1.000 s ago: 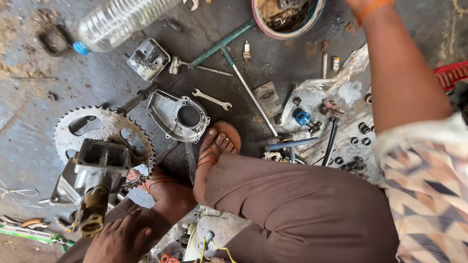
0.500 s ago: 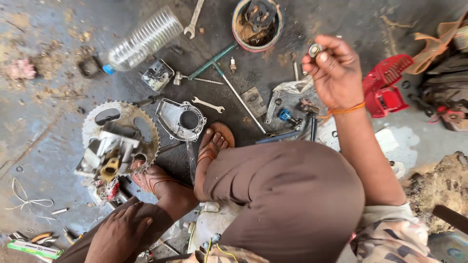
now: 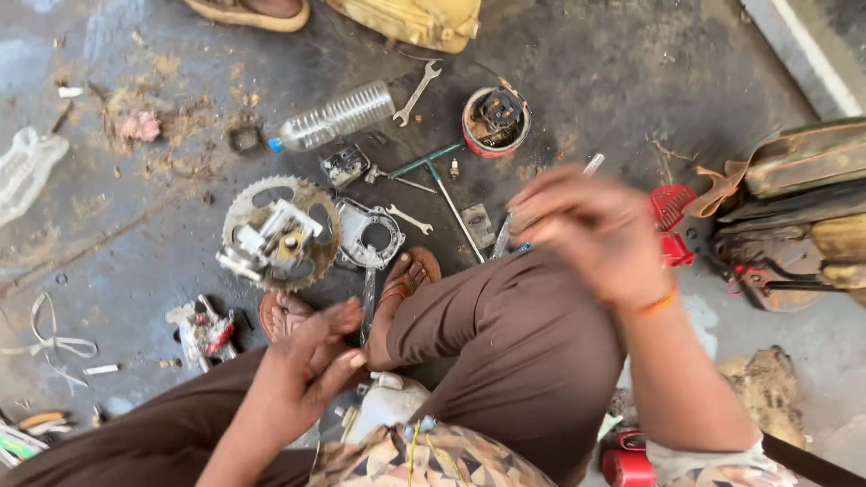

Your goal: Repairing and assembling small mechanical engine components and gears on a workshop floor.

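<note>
We are holding our right hand point(image 3: 591, 230) raised above our right knee; it is blurred, its grip curled inward, and we cannot tell whether it is pinching anything. We are resting our left hand point(image 3: 311, 361) low between our knees, fingers spread loosely, holding nothing. Just ahead of the left grip, the toothed sprocket point(image 3: 281, 233) is lying on the floor point(image 3: 135, 234), with a small wrench point(image 3: 408, 217) beside it.
</note>
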